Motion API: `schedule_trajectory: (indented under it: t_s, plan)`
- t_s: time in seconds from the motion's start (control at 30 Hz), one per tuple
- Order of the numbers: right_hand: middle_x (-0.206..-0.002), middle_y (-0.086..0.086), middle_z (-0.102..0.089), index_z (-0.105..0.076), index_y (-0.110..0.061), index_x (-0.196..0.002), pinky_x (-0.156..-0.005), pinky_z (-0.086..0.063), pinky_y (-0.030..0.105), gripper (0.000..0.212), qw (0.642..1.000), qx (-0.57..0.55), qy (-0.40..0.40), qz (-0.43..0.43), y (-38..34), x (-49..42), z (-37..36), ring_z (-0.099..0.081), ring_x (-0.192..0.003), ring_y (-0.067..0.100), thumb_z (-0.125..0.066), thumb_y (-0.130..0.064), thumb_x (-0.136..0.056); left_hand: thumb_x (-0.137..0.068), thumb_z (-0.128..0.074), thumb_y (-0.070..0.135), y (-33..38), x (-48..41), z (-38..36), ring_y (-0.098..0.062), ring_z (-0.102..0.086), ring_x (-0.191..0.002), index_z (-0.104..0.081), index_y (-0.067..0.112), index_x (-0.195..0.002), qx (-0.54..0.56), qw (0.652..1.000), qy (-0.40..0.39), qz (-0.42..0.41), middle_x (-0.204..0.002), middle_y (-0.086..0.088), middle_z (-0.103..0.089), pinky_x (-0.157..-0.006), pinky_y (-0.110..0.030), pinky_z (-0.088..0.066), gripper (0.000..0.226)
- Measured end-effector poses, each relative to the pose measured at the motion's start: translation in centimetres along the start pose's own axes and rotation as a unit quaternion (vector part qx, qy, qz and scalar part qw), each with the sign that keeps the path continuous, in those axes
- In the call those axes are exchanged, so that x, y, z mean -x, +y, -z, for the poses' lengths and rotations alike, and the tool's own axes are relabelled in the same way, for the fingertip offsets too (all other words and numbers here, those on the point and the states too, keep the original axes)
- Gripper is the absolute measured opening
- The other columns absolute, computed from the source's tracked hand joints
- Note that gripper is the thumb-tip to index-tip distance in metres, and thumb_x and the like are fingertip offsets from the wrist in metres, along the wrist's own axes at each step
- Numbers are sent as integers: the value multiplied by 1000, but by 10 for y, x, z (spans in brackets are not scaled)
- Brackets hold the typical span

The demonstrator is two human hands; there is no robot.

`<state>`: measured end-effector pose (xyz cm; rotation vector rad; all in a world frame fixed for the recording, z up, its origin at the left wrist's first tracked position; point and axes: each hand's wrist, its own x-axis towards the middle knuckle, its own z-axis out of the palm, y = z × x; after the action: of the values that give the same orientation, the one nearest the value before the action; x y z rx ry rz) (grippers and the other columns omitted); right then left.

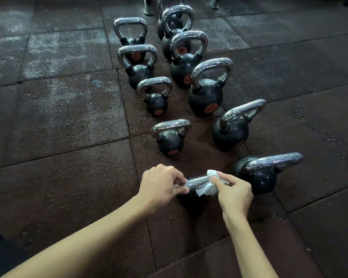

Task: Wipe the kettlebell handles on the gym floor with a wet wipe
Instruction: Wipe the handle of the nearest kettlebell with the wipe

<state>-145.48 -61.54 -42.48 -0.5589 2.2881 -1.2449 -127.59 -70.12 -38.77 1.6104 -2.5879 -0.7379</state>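
Note:
Black kettlebells with chrome handles stand in two rows on the dark rubber floor. The nearest one in the left row (191, 203) is right below me. My left hand (161, 185) grips the left end of its chrome handle (196, 181). My right hand (233, 193) holds a white wet wipe (208, 187) wrapped around the right part of that handle, thumb on top. The ball of this kettlebell is mostly hidden under my hands. Droplets show on the other handles.
Close on the right stands a larger kettlebell (263, 173), its handle near my right hand. More kettlebells (205, 97) line up away from me in both rows. Rubber floor tiles (64, 177) spread to the left and right. Metal legs (148, 7) show at the far top.

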Motion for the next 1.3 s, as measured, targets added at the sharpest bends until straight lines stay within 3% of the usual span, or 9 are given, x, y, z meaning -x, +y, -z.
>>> schedule_trajectory:
  t_s: [0.13, 0.27, 0.37, 0.57, 0.67, 0.83, 0.93, 1.03, 1.3]
  plan:
    - [-97, -13, -69, -82, -37, -92, -94, -50, 38, 18, 988, 97, -39, 111, -1, 4, 3, -61, -99, 21, -88, -32, -76, -79, -76, 65, -1, -1, 0, -9, -68, -102, -76, 46, -110, -6, 1000, -5, -4, -102, 22, -76, -81, -29, -52, 36]
    - [-93, -15, -73, -82, -38, -87, -94, -53, 37, 16, 990, 75, -67, 103, 1, -15, 13, -67, -95, 15, -89, -31, -75, -80, -76, 63, 3, -1, 1, -9, -68, -101, -76, 44, -108, -9, 1000, -5, -13, -101, 22, -76, -79, -29, -51, 34]
    - [-86, -18, -70, -83, -33, -94, -85, -43, 13, 17, 969, 127, -83, 198, 1, -6, 12, -62, -89, 17, -85, -24, -81, -80, -78, 59, 2, -3, 3, -7, -68, -101, -74, 44, -112, -10, 1000, -16, -18, -99, 22, -75, -79, -28, -51, 35]
    - [-88, -15, -75, -83, -33, -94, -78, -41, 5, 17, 975, 92, -70, 188, 3, -10, 19, -65, -85, 5, -85, -23, -81, -80, -79, 51, 10, -12, 8, -15, -66, -104, -71, 49, -119, -21, 998, -54, -38, -105, 16, -72, -83, -33, -51, 39]
    - [-85, -18, -70, -84, -27, -94, -78, -38, 4, 16, 952, 131, -79, 266, 8, 3, 13, -59, -83, 10, -86, -20, -79, -75, -83, 48, 12, -18, 11, -14, -68, -101, -75, 47, -112, -25, 996, -71, -37, -100, 18, -74, -85, -34, -55, 38]
    - [-87, -16, -74, -83, -29, -93, -83, -53, 27, 14, 980, 74, -59, 177, 9, -13, 16, -67, -85, 9, -86, -23, -81, -72, -82, 53, 15, -20, 9, -7, -67, -102, -72, 50, -118, 0, 996, -65, -53, -102, 25, -73, -87, -32, -54, 47]
    - [-90, -17, -74, -84, -27, -94, -81, -47, 14, 17, 964, 86, -73, 242, 11, 0, 12, -64, -85, 7, -86, -19, -80, -72, -82, 59, 17, -19, 5, -7, -66, -105, -70, 51, -122, 27, 996, -66, -60, -108, 26, -73, -89, -31, -51, 53]
    - [-92, -15, -76, -84, -26, -95, -80, -46, 6, 15, 983, 47, -43, 175, 17, -12, 19, -66, -86, -4, -86, -22, -81, -79, -79, 55, 16, -17, -3, -14, -67, -105, -70, 53, -121, 23, 996, -54, -60, -110, 17, -76, -90, -33, -54, 44]
    - [-92, -20, -74, -83, -29, -97, -82, -50, 17, 17, 966, 44, -73, 245, 17, 17, -4, -63, -86, 8, -86, -21, -82, -91, -70, 49, -31, 12, -2, -12, -66, -93, -65, 44, -114, -42, 994, -37, -91, -95, 17, -73, -79, -34, -54, 24]
